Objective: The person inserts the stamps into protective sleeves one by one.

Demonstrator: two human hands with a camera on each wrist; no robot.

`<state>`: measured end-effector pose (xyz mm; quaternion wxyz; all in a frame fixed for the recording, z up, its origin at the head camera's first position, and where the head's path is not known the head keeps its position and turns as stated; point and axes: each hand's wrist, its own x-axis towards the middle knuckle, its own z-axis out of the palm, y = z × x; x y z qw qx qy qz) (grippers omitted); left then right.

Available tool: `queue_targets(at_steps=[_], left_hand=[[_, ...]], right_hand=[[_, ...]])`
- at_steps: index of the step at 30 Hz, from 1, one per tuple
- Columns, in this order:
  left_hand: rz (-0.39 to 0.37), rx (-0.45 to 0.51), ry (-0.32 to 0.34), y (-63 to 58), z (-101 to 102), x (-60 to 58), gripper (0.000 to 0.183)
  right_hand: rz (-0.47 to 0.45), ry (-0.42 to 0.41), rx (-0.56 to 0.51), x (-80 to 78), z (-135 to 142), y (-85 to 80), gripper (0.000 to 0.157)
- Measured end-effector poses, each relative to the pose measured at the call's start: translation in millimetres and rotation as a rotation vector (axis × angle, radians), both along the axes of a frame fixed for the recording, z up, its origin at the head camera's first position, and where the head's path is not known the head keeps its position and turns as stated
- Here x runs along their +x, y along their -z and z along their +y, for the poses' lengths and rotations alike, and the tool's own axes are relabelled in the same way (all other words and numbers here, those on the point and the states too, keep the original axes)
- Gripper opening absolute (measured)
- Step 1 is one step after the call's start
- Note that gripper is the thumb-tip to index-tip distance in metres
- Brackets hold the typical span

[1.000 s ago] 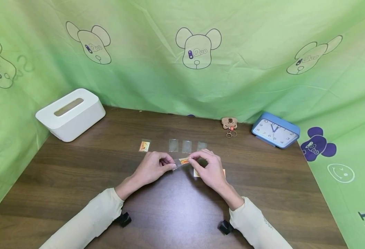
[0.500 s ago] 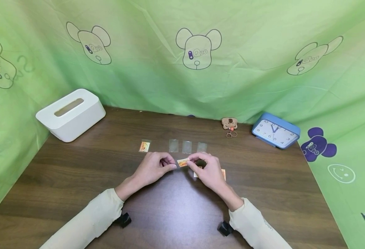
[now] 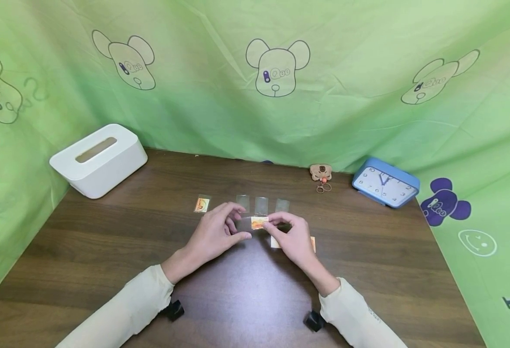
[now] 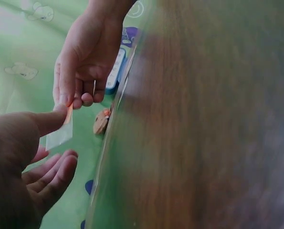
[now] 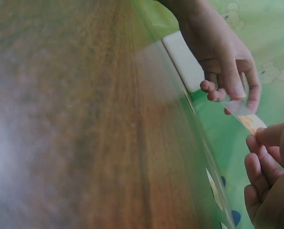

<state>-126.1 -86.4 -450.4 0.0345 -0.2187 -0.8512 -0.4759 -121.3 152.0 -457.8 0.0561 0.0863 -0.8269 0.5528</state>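
Observation:
Between the thumb and fingers of my right hand [image 3: 293, 237] is a small orange-and-cream card [image 3: 259, 222], pinched at its right end. A clear plastic sleeve [image 4: 58, 137] extends from the card toward my left hand [image 3: 213, 231]. The left thumb and fingers are spread apart around the sleeve's free end without gripping it. Whether the left thumb touches the sleeve, I cannot tell. Below the right hand lie more orange-and-cream cards [image 3: 313, 244], mostly hidden by it. Beyond the hands, a sleeved card [image 3: 201, 205] lies to the left of three clear sleeves, the middle one [image 3: 261, 206] nearest the centre.
A white tissue box [image 3: 100, 162] stands at the back left of the brown table [image 3: 107, 241]. Toward the back right are a bear-shaped keychain [image 3: 320, 172] and a blue clock [image 3: 385, 181]. Green printed cloth [image 3: 220, 121] hangs behind and along both sides.
My left fingers have parted from a closed pinch and come off the sleeve. The card in my right hand has turned to lie flatter and more level. Things on the table have stayed put.

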Motion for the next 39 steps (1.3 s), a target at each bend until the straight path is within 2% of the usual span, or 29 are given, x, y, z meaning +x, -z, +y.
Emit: queue_targets(at_steps=[4,12,19,27,32,39], left_hand=[[0.086,-0.034,-0.001,1.7,0,3.0,0.062],[0.166,0.017,-0.004,1.8,1,4.1,0.045],[0.221,0.005,-0.017,5.3,1,4.0,0.043],[0.192,-0.06,-0.09,5.2,-1,2.6,0.041],[0.151,-0.038,-0.082,4.0,-1,1.2,0.043],[0.092,0.006,-0.058,2.0,2,3.7,0.045]], right_hand=[[-0.012,0.02,-0.022,0.9,-1,-0.9,0.009],[-0.02,-0.001,-0.053,2.9,-4,-3.1,0.013],[-0.015,-0.017,-0.078,4.1,-4,-2.0,0.015],[0.035,0.023,-0.084,5.5,3,1.2,0.014],[0.039,0.021,-0.063,9.0,7,2.3,0.008],[0.058,-0.01,-0.053,10.9,6,0.1,0.01]])
